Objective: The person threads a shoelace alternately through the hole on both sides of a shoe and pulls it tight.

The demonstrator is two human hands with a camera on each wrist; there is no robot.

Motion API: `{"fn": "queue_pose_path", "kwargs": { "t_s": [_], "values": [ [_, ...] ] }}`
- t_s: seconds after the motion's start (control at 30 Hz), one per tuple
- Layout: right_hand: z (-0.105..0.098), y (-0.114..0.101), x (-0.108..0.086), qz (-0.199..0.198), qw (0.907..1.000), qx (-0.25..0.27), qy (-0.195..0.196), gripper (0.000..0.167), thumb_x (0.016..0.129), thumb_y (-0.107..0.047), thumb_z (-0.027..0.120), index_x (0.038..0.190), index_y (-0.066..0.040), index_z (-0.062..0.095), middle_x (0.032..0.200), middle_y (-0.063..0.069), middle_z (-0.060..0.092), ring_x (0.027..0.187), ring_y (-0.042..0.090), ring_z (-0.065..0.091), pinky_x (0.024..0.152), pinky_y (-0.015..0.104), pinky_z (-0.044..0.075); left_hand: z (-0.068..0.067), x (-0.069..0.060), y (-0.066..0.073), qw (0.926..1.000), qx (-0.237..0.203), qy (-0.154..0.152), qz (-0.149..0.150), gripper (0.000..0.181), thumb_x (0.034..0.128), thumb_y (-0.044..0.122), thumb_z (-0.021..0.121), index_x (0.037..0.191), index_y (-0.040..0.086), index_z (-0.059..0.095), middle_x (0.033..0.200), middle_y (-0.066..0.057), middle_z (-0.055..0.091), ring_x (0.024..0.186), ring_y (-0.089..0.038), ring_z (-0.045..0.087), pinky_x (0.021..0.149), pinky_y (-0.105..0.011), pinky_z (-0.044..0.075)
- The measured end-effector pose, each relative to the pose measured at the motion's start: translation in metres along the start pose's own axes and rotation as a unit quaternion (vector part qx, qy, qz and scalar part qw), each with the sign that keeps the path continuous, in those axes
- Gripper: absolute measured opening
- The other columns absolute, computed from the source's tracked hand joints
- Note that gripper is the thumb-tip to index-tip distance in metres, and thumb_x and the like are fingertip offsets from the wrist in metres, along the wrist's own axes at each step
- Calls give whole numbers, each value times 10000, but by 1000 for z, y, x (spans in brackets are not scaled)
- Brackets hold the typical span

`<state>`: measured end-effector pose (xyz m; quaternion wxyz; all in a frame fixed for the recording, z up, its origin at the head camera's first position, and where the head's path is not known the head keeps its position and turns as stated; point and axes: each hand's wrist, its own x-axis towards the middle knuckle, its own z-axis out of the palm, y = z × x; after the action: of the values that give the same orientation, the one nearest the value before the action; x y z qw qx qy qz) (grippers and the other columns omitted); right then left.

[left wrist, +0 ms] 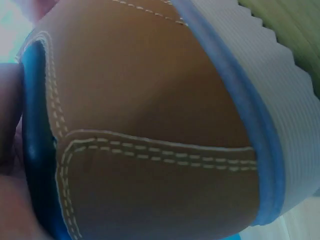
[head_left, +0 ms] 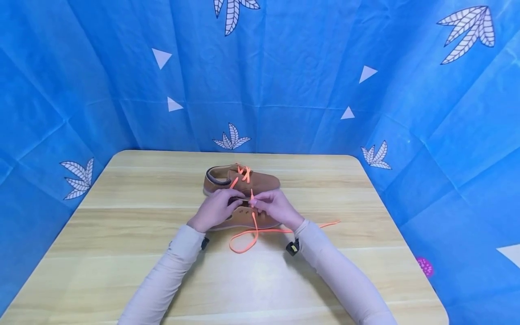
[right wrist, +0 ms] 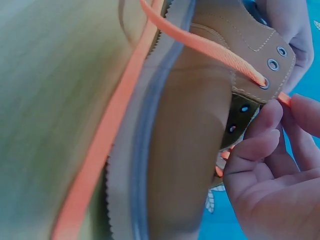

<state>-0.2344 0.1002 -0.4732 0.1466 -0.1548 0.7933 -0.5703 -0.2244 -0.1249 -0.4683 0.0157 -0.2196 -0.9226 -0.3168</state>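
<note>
A brown shoe [head_left: 237,220] with white stitching lies side-on before me, its toe to the right. My left hand [head_left: 217,208] grips it at the dark collar opening [left wrist: 37,145]; what exactly its fingertips hold is partly hidden. In the right wrist view, an orange shoelace [right wrist: 210,47] passes through one metal eyelet, and other eyelets beside it hold no lace. My right hand [right wrist: 280,175] pinches the lace just past that eyelet, between thumb and fingers. From the eyelet the lace loops onto the table in front of the shoe.
Behind it stands a matching brown shoe [head_left: 264,181] with orange laces crossed at its top. The lace's long end [head_left: 329,224] stretches right across the wooden table [head_left: 122,253]. Blue patterned cloth [head_left: 284,81] hangs around the back and sides.
</note>
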Motion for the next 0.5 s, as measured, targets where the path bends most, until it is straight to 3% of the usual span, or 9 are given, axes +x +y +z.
{"fn": "queue_pose_path", "kwargs": {
  "t_s": [0.1, 0.2, 0.33, 0.4, 0.5],
  "values": [
    [-3, -4, 2, -165, 9998, -74, 117, 210, 992, -223, 706, 1063, -47, 795, 811, 25, 738, 700, 149, 632, 596, 259, 477, 1, 1, -1, 9998, 122, 115, 47, 171, 1003, 170, 686, 1145, 128, 771, 1065, -23, 784, 866, -135, 693, 748, -328, 562],
    [-7, -12, 5, -251, 9992, -3, 296, 237, 992, -214, 704, 1111, -23, 779, 919, 90, 791, 808, 231, 708, 702, 284, 552, 1, 1, -1, 9997, 140, 187, 105, 146, 1000, 188, 694, 1107, 141, 781, 1013, -5, 787, 787, -106, 664, 703, -313, 542],
    [-16, -29, 7, -332, 9972, 294, 603, 273, 1000, -213, 695, 1169, -8, 758, 1101, 180, 783, 933, 233, 748, 855, 429, 615, 1, 1, -1, 9995, 165, 246, 130, 141, 1005, 214, 689, 1085, 148, 785, 992, 11, 788, 762, -87, 653, 697, -314, 538],
    [-21, -40, 9, -473, 9950, 395, 783, 275, 999, -209, 696, 1169, -1, 758, 1095, 176, 786, 911, 150, 747, 850, 421, 619, 2, 1, -1, 9994, 173, 266, 114, 144, 1006, 216, 687, 1085, 145, 786, 987, 11, 788, 761, -85, 649, 692, -310, 533],
    [-27, -53, 11, -772, 9903, 513, 1032, 247, 1000, -184, 693, 1139, 7, 766, 1016, 142, 803, 835, 58, 722, 758, 313, 608, 2, 1, -1, 9995, 134, 288, 60, 146, 1010, 215, 682, 1084, 142, 784, 976, 7, 784, 738, -85, 632, 664, -292, 512]
  ]
}}
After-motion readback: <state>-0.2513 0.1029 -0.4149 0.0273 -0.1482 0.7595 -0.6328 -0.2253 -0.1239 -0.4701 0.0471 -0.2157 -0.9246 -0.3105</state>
